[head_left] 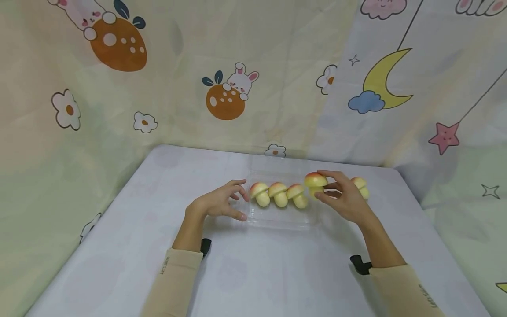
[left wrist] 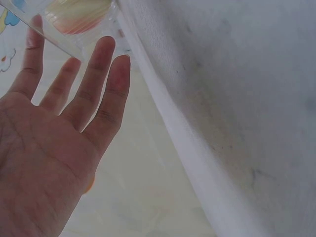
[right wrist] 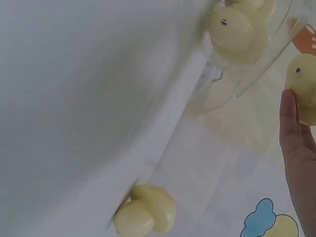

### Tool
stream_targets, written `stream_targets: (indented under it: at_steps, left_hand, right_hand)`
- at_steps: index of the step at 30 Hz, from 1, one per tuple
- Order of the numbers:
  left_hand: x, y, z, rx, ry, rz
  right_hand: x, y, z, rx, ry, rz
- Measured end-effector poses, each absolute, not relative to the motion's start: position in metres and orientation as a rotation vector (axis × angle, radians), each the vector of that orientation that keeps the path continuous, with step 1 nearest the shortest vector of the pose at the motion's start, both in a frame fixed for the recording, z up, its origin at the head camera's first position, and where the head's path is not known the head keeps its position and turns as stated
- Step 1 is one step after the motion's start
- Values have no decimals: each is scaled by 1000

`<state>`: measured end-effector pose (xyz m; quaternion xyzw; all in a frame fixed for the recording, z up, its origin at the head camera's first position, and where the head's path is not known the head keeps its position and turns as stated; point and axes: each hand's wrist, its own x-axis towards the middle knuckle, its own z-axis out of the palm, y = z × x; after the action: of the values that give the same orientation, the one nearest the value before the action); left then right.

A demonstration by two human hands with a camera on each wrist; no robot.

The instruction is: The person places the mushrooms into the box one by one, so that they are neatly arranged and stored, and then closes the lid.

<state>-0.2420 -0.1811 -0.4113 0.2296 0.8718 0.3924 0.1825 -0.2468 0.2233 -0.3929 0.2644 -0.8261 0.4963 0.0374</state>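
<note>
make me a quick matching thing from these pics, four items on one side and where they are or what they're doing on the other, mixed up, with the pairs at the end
Column one
1. left hand
2. right hand
3. clear box
4. loose mushroom

Column two
A. contains three mushrooms in a row
B. on the table, partly behind a hand in the head view
C. at the box's left side, fingers spread
D. grips a single mushroom

Pairs: 1-C, 2-D, 3-A, 4-B

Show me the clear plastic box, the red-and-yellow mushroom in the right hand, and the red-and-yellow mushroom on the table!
Clear plastic box (head_left: 273, 215): head view, bare floor near its front edge.
Held red-and-yellow mushroom (head_left: 315, 181): head view, the rounded cap.
Loose red-and-yellow mushroom (head_left: 360, 184): head view, the cap.
</note>
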Motion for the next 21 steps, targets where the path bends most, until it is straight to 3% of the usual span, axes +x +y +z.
stream_targets:
  at_steps: [21]
  left_hand:
    - [-240, -180, -409, 639, 2461, 1093]
  right_hand:
    - [-250, 184, -398, 894, -2545, 1562]
